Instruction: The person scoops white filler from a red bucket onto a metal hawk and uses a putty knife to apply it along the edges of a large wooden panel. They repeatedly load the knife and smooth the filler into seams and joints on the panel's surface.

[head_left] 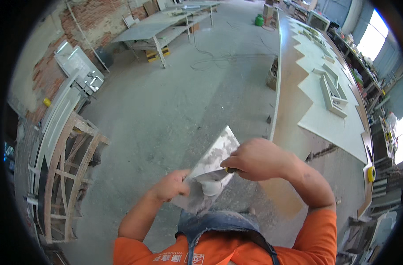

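Note:
In front of my apron, my left hand grips a flat rectangular board by its left edge. Grey and white smears cover the board, which slants away from my body. My right hand is closed around the dark and yellow handle of a putty knife. Its blade lies across the lower part of the board, beside a lump of white paste. The blade appears to touch the paste.
To the right stands a long worktable bearing a pale zigzag-edged panel and small white frames. A curved wooden frame is at the left. Farther off are a metal-legged table, floor cables and a green gas cylinder.

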Tool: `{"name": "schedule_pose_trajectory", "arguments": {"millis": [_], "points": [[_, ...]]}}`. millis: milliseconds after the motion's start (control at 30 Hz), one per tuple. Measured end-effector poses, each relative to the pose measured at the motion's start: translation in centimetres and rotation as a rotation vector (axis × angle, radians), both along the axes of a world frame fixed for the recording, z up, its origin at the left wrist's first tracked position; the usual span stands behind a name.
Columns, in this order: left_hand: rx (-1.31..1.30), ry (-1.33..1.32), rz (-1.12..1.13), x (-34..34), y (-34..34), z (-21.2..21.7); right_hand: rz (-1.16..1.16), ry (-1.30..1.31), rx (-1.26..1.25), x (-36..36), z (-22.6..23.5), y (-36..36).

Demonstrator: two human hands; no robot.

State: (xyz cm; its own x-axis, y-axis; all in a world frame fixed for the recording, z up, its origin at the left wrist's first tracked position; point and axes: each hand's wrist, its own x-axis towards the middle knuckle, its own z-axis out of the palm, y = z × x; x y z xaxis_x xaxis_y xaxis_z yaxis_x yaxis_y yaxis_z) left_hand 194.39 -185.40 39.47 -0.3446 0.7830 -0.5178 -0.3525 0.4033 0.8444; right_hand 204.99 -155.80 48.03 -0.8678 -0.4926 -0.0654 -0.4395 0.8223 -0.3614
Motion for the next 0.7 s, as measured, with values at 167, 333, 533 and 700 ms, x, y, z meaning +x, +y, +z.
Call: {"name": "schedule_pose_trajectory", "arguments": {"millis": [167,333,533,700], "points": [[0.112,-0.237,0.303,-8.3,-5.2,-2.7,0.049,0.233,0.117,-7.9,3.6,-3.9],[0.557,-0.534,0.535,-14.8,-6.8,-2.6,-0.273,0.455,0.086,-14.7,1.0,-4.2],[0.802,-0.623,0.693,-21.9,-5.3,-5.1,-0.431,0.440,-0.464,-19.7,-8.7,-4.4],[0.777,-0.471,0.665,-26.8,-2.4,-4.6,-0.431,0.339,-0.623,-24.9,-11.8,-1.6]]}}
